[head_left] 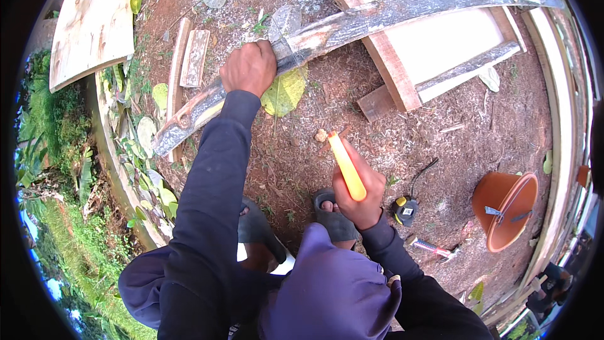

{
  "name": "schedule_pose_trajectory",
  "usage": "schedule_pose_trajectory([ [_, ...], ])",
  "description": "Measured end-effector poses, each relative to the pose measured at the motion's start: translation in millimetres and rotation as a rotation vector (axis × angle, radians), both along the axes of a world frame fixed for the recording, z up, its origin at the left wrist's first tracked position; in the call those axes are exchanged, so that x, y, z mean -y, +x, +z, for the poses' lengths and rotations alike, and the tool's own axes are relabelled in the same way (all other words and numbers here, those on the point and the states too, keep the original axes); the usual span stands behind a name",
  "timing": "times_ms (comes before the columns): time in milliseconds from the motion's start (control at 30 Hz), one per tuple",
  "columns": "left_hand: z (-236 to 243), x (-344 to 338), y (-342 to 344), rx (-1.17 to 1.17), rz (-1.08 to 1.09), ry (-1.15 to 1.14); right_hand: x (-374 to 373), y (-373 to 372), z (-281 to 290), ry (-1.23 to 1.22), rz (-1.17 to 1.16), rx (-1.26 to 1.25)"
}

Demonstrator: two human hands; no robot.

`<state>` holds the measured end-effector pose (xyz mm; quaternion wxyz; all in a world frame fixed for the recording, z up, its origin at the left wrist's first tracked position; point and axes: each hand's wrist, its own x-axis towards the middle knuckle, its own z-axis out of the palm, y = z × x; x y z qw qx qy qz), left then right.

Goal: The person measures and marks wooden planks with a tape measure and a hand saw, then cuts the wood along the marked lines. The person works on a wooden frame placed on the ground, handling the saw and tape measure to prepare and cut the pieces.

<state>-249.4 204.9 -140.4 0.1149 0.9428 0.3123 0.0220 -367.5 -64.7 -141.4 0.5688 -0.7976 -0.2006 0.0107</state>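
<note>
My left hand is closed in a grip on a long, rough plank with grey, bark-like patches. The plank runs slantwise from the lower left to the far right, its far part lying across a white-faced panel with a wooden frame. My right hand is wrapped round a yellow-orange handle, held low over the ground in front of my sandals. What kind of tool the handle belongs to is not visible. Right of that hand lie a black and yellow tape measure and a hammer.
At the right stands a tilted brown bucket. Two short wood pieces lie beyond my left forearm, and a pale plywood sheet is at the far left. Large leaves and sawdust cover the soil. Long boards edge the right side.
</note>
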Motion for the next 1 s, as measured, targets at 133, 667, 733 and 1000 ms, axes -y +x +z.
schedule_pose_trajectory([
  [133, -7, 2, -8, -0.029, 0.051, -0.007, 83, -68, 22, -0.185, 0.08, -0.085],
  [667, -16, 1, -17, -0.017, 0.063, 0.013, 97, -86, 22, -0.212, 0.054, -0.182],
  [733, -9, 2, -6, 0.013, 0.058, 0.029, 54, -42, 20, -0.088, 0.043, -0.133],
  [1000, -11, -7, -5, 0.012, 0.02, 0.02, -42, 39, 6, 0.138, -0.006, -0.046],
])
